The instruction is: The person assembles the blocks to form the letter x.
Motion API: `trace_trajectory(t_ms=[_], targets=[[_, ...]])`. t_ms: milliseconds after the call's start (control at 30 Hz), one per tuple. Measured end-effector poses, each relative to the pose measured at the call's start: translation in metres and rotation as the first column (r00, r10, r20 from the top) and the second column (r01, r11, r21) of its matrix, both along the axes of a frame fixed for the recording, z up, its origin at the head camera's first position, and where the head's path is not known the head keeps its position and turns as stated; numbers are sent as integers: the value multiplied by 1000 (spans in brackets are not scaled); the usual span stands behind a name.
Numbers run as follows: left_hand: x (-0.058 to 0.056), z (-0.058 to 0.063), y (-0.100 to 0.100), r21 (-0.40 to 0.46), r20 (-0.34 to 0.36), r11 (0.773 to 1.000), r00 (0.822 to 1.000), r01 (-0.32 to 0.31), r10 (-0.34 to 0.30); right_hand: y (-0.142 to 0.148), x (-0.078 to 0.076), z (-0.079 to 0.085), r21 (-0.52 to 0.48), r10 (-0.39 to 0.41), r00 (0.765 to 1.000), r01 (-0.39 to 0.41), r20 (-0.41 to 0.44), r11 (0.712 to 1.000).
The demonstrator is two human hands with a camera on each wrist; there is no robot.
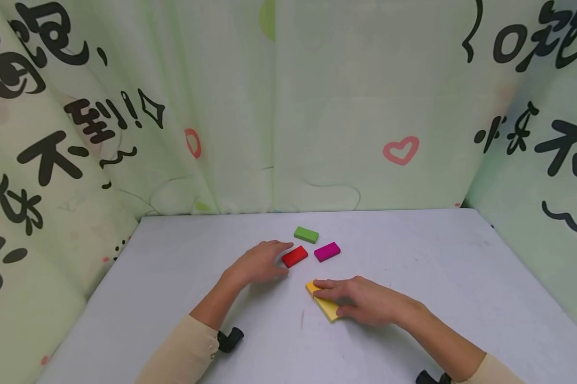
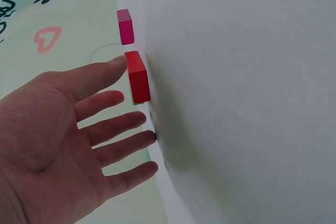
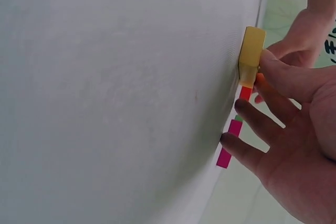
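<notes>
My left hand (image 1: 264, 262) reaches toward a red block (image 1: 295, 256), its fingers spread and straight. In the left wrist view the thumb tip lies right at the near end of the red block (image 2: 138, 77), and the other fingers extend past it. My right hand (image 1: 365, 300) holds a long yellow block (image 1: 330, 308), more orange toward its far end. Its thumb is at the near end and its fingertips reach over the far part. In the right wrist view the thumb tip meets the side of the yellow block (image 3: 252, 48).
Beyond the hands, a green block (image 1: 306, 235) and a magenta block (image 1: 327, 252) lie near the red one on the white table (image 1: 413, 256). A printed pale green curtain (image 1: 336, 106) stands behind the table's back edge and along both sides.
</notes>
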State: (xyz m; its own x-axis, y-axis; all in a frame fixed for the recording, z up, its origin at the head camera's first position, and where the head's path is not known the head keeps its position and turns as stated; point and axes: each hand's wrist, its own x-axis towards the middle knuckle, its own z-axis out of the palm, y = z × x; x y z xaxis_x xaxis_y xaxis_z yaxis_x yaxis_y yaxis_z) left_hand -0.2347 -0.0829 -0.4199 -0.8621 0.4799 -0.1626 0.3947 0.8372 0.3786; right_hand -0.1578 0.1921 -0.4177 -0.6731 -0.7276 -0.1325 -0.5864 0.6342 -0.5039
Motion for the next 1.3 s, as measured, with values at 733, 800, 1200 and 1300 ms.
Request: trace_trajectory(t_ms=[733, 800, 1200, 1300], targets=[[-13, -4, 20, -6, 6, 1000, 1000, 1, -1, 1, -3, -3, 14, 12, 1000, -12, 18, 1000], [-14, -3, 22, 3, 8, 1000, 1000, 9, -9, 2, -3, -3, 11, 10, 1000, -10, 14, 1000], [-19, 0, 29, 39, 42, 999, 999, 19, -21, 1, -1, -3, -5, -3, 1000, 3, 4, 1000], [-20, 0, 29, 29, 44, 999, 999, 17, -18, 1, -1, -3, 1, -4, 1000, 4, 2, 1000]])
